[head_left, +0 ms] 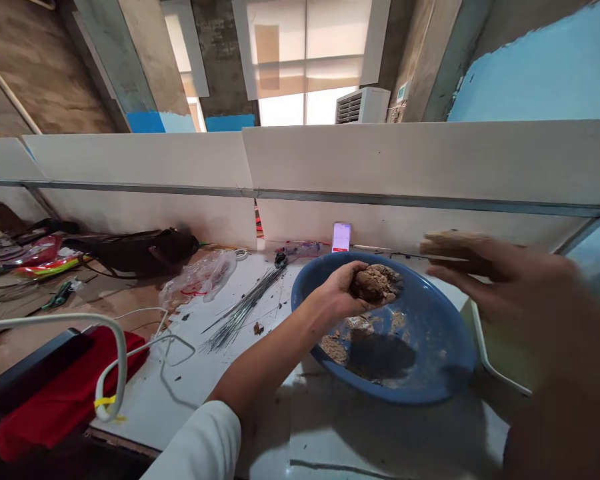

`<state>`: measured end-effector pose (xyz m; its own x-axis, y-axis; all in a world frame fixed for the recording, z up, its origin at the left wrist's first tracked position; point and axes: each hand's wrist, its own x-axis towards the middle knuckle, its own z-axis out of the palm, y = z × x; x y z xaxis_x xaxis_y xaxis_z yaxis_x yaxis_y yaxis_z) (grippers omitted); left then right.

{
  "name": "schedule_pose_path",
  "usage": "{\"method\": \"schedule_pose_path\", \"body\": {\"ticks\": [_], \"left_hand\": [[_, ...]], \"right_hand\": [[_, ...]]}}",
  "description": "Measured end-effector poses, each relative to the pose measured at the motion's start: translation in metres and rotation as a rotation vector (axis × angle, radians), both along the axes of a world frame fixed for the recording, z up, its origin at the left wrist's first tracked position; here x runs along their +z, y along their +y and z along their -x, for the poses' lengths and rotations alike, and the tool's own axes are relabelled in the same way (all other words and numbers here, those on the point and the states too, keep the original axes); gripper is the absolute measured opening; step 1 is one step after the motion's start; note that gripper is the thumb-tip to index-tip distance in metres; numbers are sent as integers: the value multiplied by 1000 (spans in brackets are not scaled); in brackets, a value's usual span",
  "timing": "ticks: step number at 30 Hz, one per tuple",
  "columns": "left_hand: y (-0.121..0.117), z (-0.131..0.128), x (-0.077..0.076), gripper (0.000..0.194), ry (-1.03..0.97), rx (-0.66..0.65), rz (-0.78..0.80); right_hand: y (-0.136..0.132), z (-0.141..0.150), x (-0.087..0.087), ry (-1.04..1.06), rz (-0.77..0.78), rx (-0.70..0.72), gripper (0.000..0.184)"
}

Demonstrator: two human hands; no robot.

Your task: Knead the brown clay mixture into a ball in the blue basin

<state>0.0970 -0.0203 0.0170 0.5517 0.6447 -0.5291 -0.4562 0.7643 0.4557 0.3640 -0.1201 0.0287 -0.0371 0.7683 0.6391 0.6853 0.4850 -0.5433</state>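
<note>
Holding a rough lump of brown crumbly mixture (375, 283) above a blue plastic basin (443, 353), the left hand (343, 290) curls its fingers under it, palm up. The lump's long axis lies nearly level and points from the wrist toward the basin's far rim. More crumbs of mixture (363, 325) lie inside the basin, so one part is gathered and one part remains. The blurred right hand (500, 280) is beside the basin's right rim, fingers apart, near a flat tan piece (453, 243); I cannot tell if it grips this. Thin steel wires (245, 313) lie left of the basin.
</note>
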Motion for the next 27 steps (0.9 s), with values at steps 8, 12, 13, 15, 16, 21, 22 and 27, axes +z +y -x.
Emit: {"method": "schedule_pose_path", "body": {"ticks": [8, 12, 13, 15, 16, 21, 22, 27], "left_hand": [[0, 2, 5, 36, 37, -50, -140], [-3, 7, 12, 35, -28, -49, -134], [-4, 9, 15, 35, -54, -56, -113], [-5, 11, 18, 37, -94, -60, -68], [-5, 12, 18, 39, -102, -59, -51], [-1, 9, 13, 53, -101, -62, -23], [1, 8, 12, 57, -102, -79, -17], [11, 8, 4, 56, -121, -174, -37]], "right_hand": [[66, 56, 12, -207, 308, 124, 59], [76, 59, -2, -220, 469, 227, 81], [78, 61, -2, -212, 473, 246, 83], [79, 66, 1, -220, 469, 308, 88], [79, 68, 3, -237, 470, 337, 90], [77, 71, 7, -333, 479, 315, 91], [76, 69, 7, -343, 481, 305, 93], [77, 54, 9, -356, 511, 267, 87]]}}
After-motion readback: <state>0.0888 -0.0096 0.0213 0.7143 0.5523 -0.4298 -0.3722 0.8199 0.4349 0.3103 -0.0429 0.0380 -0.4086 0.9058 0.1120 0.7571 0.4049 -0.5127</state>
